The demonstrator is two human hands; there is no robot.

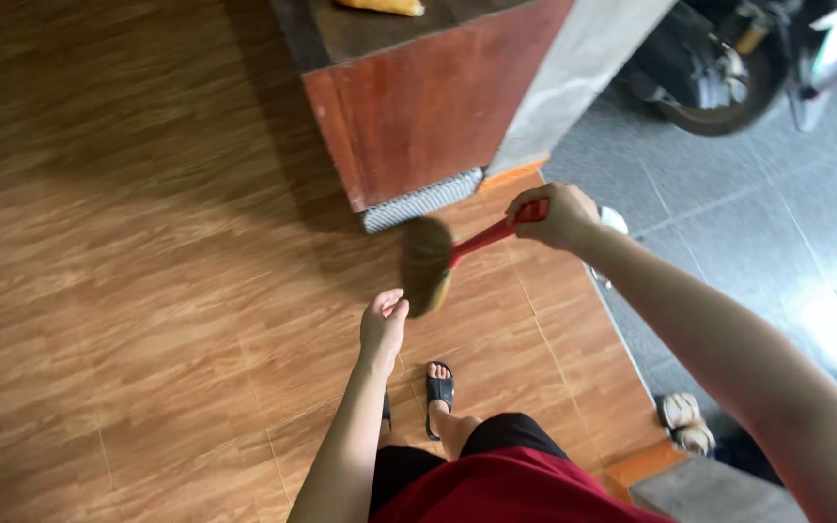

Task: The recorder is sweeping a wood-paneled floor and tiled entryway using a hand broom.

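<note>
Nearest the body, the left hand (383, 324) hangs empty with fingers loosely curled, its grip holding nothing, just below and left of the bristle head of the small broom (426, 263), apart from it. The right hand (559, 215) has its grip wrapped around the far end of the red handle (484, 237); the broom's long axis runs from that hand down and leftward, bristles over the wooden floor (147, 291). Beyond stands a reddish wooden cabinet (428, 107).
</note>
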